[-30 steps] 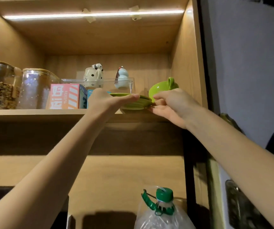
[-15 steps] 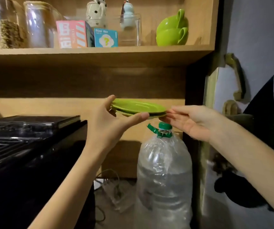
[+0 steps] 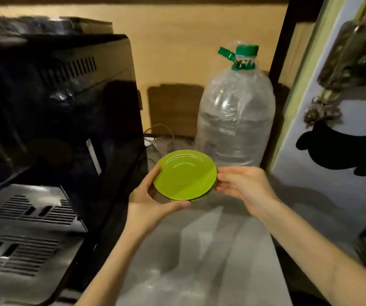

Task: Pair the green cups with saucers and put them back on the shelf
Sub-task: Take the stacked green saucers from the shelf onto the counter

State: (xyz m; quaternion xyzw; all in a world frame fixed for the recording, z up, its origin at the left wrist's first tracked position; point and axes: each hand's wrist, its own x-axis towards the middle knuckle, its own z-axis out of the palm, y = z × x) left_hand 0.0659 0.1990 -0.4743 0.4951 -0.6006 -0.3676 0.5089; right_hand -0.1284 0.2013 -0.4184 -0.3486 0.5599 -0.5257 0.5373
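Observation:
Two stacked green saucers point(image 3: 185, 174) hang above the grey counter, the edge of the lower one showing under the upper one. My left hand point(image 3: 153, 203) grips the stack from the left and underneath, thumb on the rim. My right hand point(image 3: 242, 187) pinches the right rim with its fingertips. The green cups and the shelf are out of view.
A black appliance point(image 3: 56, 111) with a vented metal tray fills the left side. A large clear water bottle point(image 3: 236, 115) with a green cap stands just behind the saucers. The grey counter point(image 3: 199, 250) lies below. A door edge point(image 3: 299, 96) with hanging keys is at the right.
Both hands have brought the saucers down from the upper shelf to just above the counter. The view has dropped with them, so the shelf and cups are gone from sight.

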